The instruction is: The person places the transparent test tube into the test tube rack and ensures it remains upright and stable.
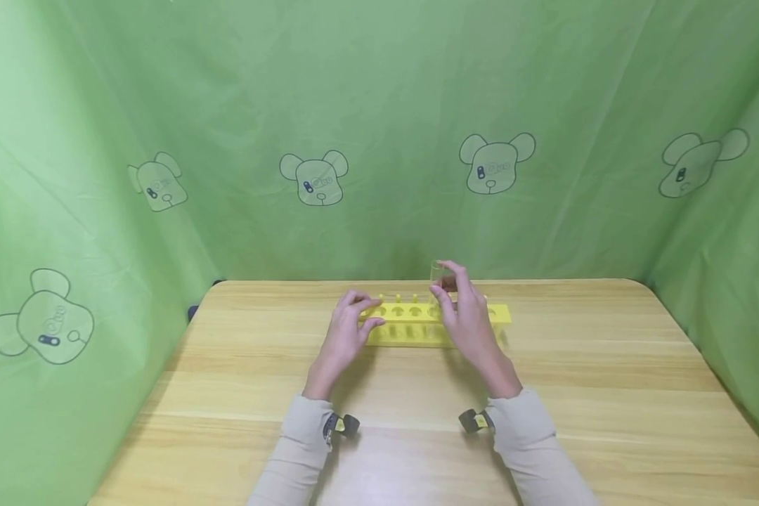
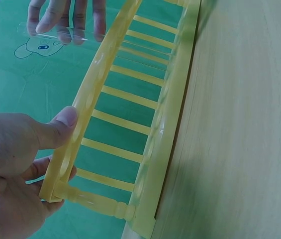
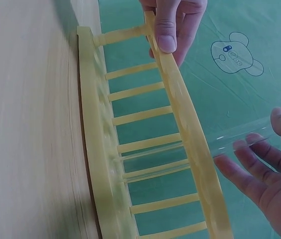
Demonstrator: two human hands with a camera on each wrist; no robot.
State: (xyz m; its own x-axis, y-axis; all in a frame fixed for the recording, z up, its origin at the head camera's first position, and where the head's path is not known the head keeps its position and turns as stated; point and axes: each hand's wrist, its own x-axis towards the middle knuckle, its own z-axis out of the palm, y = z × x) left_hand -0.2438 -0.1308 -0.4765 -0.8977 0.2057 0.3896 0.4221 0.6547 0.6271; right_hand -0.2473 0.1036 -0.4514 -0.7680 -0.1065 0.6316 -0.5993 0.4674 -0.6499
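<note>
A yellow test-tube rack [image 1: 426, 325] stands across the wooden table [image 1: 228, 393]. My left hand [image 1: 353, 325] grips the rack's left end, thumb on the top rail [image 2: 88, 107], fingers under it. My right hand [image 1: 460, 309] pinches a clear glass test tube [image 1: 437, 277] by its upper end. The tube [image 3: 190, 152] stands upright through a hole near the rack's middle, its lower part between the rails. In the left wrist view the tube's top [image 2: 55, 34] shows between the right hand's fingertips [image 2: 45, 22].
Green cloth with bear prints [image 1: 316, 176] walls the table at the back and both sides. The rack [image 3: 98, 149] stands near the far edge. Bare tabletop [image 1: 607, 407] stretches in front of it and to either side.
</note>
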